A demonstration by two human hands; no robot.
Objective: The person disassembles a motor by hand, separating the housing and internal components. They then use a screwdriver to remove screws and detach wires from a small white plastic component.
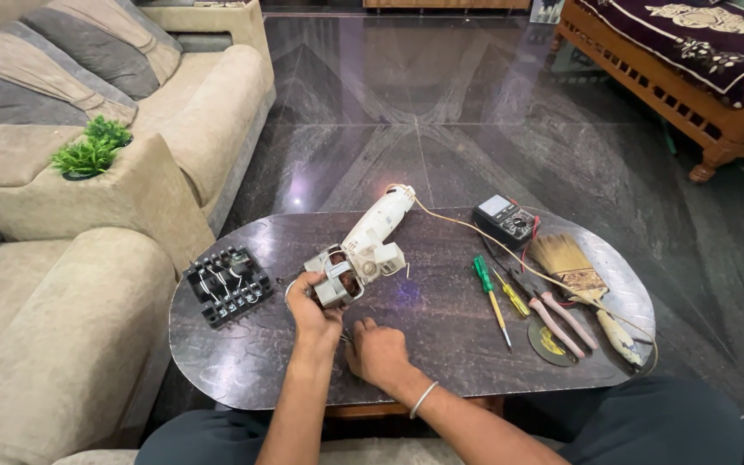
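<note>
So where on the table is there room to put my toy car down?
Bare tabletop lies between the right hand and the green screwdriver, and also behind the black switch block. The right end is crowded: multimeter, pliers, brush.

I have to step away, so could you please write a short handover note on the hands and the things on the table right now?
Left hand: grips the open motor end of the white appliance, lifting it off the table.
Right hand: rests on the table near its front edge; whether it holds anything cannot be seen.
Black part: lies left of the appliance.
Right side: multimeter, two screwdrivers, pliers, brush.
Done: the motor is exposed.
Left: the appliance is still open and no tool is in hand.
</note>
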